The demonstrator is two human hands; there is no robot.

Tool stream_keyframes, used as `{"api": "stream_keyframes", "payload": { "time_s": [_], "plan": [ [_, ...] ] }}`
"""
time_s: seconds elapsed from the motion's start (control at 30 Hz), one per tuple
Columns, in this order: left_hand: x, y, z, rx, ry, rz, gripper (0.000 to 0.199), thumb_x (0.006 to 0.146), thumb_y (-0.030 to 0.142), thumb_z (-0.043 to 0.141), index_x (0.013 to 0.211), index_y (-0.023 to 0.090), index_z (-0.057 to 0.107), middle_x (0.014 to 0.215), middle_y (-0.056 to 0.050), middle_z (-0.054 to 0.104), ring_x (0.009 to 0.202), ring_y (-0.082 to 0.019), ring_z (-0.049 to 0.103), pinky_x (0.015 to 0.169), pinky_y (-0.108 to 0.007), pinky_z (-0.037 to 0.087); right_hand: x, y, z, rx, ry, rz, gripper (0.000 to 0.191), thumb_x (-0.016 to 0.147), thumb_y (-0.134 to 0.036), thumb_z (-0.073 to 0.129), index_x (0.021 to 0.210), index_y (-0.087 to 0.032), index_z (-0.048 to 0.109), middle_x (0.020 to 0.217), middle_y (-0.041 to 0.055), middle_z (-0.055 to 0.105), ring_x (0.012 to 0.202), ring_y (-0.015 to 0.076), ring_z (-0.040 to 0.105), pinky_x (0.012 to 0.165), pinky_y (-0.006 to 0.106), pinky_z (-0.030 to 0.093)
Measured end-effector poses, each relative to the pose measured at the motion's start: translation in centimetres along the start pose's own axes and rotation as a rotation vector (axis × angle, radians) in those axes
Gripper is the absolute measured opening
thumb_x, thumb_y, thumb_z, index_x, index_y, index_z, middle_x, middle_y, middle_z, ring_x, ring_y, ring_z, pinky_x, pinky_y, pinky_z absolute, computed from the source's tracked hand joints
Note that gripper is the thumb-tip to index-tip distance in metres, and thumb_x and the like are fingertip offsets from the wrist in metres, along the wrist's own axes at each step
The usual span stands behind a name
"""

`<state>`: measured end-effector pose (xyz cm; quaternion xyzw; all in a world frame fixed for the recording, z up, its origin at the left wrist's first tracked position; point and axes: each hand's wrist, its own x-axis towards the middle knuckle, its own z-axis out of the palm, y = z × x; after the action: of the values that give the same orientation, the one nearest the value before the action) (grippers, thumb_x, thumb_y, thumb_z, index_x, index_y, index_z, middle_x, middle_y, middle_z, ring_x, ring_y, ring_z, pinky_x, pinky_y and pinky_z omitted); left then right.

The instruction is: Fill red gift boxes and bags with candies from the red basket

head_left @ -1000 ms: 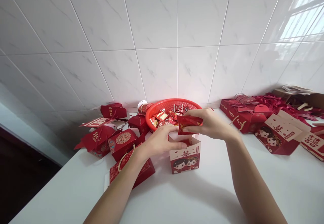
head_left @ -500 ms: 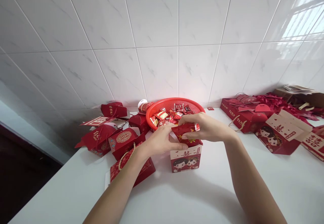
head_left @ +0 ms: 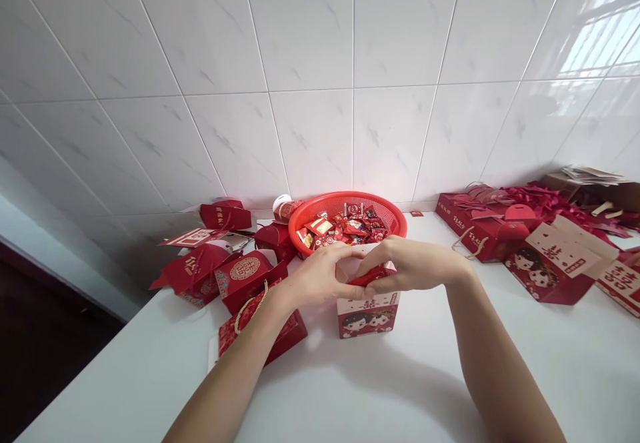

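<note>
A small red and white gift box [head_left: 369, 319] with two cartoon faces stands upright on the white table in front of me. A shiny red packet [head_left: 373, 275] sits low in its open top, mostly covered by my fingers. My left hand [head_left: 320, 275] curls around the left side of the box's rim, its thumb along the front edge. Closed over the top from the right, my right hand [head_left: 413, 264] has its fingers on the packet and its thumb near my left thumb. Just behind is a red plastic basket [head_left: 345, 197] of wrapped sweets [head_left: 345, 229].
Several red gift boxes [head_left: 245, 273] cluster at the left, one with a rope handle [head_left: 249, 308]. To the right lie more boxes [head_left: 480, 226], an open cartoon box [head_left: 555, 263], red ribbons [head_left: 540, 206] and a brown carton [head_left: 625, 196]. A tiled wall [head_left: 310, 136] rises behind.
The red packet has gone down into the box, where before it stuck out above the rim. My right hand has tilted over the opening, and the fingers of both hands have come closer together.
</note>
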<state>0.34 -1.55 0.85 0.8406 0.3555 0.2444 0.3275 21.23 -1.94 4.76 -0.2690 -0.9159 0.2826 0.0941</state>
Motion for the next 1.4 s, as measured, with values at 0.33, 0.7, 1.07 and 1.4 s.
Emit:
{"api": "stream_keyframes", "payload": {
  "time_s": [0.33, 0.7, 1.07, 1.4],
  "plan": [
    [0.0, -0.4, -0.1, 0.025, 0.003, -0.018, 0.054, 0.070, 0.045, 0.084, 0.120, 0.032, 0.069, 0.123, -0.002, 0.066, 0.114, -0.028, 0.059, 0.096, -0.037, 0.047, -1.2, 0.5, -0.9, -0.005, 0.213, 0.034, 0.020, 0.086, -0.031, 0.070, 0.102, -0.019, 0.072, 0.096, 0.0044, 0.075, 0.084, 0.0167, 0.068, 0.071, 0.026, 0.053],
    [0.0, -0.1, -0.2, -0.022, -0.037, 0.002, 0.044, 0.074, 0.038, 0.082, 0.116, 0.031, 0.071, 0.117, -0.002, 0.069, 0.109, -0.026, 0.062, 0.096, -0.038, 0.048, -1.0, 0.0, -0.5, 0.001, 0.038, -0.029, 0.021, 0.093, -0.024, 0.059, 0.100, -0.020, 0.077, 0.089, 0.0026, 0.078, 0.078, 0.0146, 0.070, 0.070, 0.025, 0.053],
    [-0.3, -0.1, -0.4, 0.080, -0.115, 0.047, 0.051, 0.086, 0.039, 0.070, 0.135, 0.033, 0.060, 0.133, -0.004, 0.063, 0.119, -0.025, 0.061, 0.093, -0.036, 0.052, -1.9, 0.4, -1.3, -0.109, 0.316, 0.025, 0.021, 0.093, -0.035, 0.060, 0.100, -0.020, 0.073, 0.094, 0.0037, 0.076, 0.083, 0.0174, 0.070, 0.069, 0.028, 0.052],
    [0.0, -0.7, 0.3, 0.240, -0.012, 0.092, 0.049, 0.093, 0.020, 0.051, 0.141, 0.026, 0.051, 0.141, -0.004, 0.060, 0.123, -0.023, 0.061, 0.104, -0.038, 0.048, -1.9, 1.4, -1.0, -0.193, 0.297, 0.238, 0.026, 0.088, -0.035, 0.065, 0.109, -0.020, 0.070, 0.096, 0.0054, 0.073, 0.073, 0.0161, 0.063, 0.063, 0.028, 0.047]
  ]
}}
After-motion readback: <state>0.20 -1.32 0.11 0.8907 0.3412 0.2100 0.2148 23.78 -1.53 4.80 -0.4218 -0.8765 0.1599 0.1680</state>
